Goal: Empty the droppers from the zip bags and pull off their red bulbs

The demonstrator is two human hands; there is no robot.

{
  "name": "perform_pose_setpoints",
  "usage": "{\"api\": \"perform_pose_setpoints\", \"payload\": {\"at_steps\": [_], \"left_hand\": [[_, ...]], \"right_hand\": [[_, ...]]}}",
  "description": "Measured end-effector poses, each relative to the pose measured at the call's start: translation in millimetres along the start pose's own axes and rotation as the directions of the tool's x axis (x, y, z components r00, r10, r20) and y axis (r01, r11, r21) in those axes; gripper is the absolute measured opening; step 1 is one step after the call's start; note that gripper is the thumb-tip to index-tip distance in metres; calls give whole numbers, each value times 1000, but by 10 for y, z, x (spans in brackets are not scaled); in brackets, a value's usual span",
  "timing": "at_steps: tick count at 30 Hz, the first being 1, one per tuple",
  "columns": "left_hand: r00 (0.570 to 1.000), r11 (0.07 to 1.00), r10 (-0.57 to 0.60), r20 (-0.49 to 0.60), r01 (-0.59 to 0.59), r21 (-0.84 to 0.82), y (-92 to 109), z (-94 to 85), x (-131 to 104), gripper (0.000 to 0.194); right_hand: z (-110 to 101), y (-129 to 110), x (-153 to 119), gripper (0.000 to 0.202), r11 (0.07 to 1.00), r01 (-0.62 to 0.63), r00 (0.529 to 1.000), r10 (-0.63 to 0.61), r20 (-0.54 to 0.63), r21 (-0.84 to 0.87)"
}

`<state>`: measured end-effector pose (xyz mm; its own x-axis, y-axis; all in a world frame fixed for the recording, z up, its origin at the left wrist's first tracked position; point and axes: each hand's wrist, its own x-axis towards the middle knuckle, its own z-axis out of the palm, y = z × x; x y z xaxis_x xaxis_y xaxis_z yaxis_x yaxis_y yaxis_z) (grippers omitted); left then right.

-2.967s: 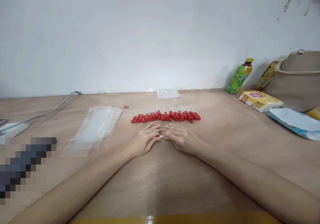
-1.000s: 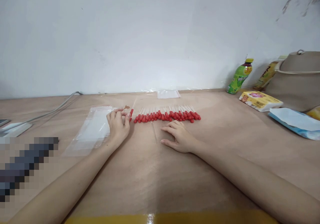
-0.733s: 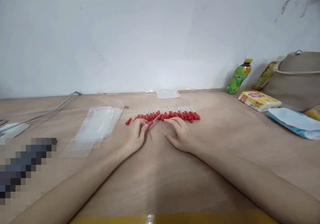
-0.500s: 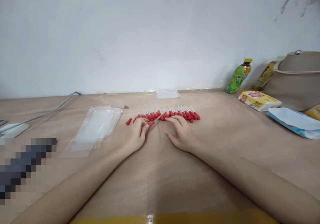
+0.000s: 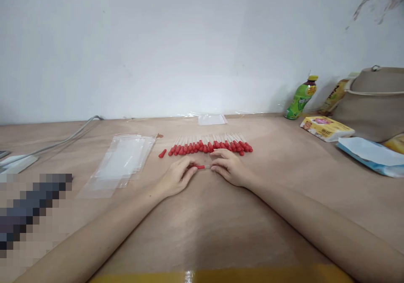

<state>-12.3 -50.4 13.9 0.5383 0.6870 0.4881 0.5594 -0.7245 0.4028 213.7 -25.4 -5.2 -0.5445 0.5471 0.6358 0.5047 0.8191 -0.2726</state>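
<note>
Between my two hands lies a red-ended dropper (image 5: 200,167) with a clear stem, held level above the table. My left hand (image 5: 180,175) pinches its red bulb end. The fingertips of my right hand (image 5: 229,167) close on the clear stem. Just beyond the hands is a row of several red-bulbed droppers (image 5: 189,147), their clear stems pointing toward the wall. A single red bulb (image 5: 162,153) lies apart at the row's left end.
Clear zip bags (image 5: 121,161) lie to the left, beside a grey cable (image 5: 67,138). A small bag (image 5: 212,119) is near the wall. On the right stand a green bottle (image 5: 301,98), a tissue pack (image 5: 327,127), a blue-white packet (image 5: 372,154) and a grey bag (image 5: 372,106).
The held dropper has turned from slanted to level and moved nearer to me. My right hand's fingers have come together on its stem.
</note>
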Motion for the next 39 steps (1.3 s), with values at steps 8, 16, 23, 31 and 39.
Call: {"api": "perform_pose_setpoints", "payload": {"at_steps": [8,16,23,31,39], "left_hand": [[980,967,187,-71,-171,189,-53,106,35,15],[955,935,276,-111,-239,263,-42,129,70,20],[969,929,244,36,-244,278,-28,129,62,21],[974,959,178,141,-203,196,0,98,51,23],[970,967,156,189,-189,173,21,71,40,23]], "right_hand": [[-7,-122,5,21,991,125,992,-126,-21,-38],[66,-80,0,27,985,160,987,-160,4,-56],[97,-49,-13,29,975,210,978,-211,-1,73],[49,-79,-32,28,973,205,976,-212,58,110],[72,-71,-54,26,963,267,962,-268,48,26]]}}
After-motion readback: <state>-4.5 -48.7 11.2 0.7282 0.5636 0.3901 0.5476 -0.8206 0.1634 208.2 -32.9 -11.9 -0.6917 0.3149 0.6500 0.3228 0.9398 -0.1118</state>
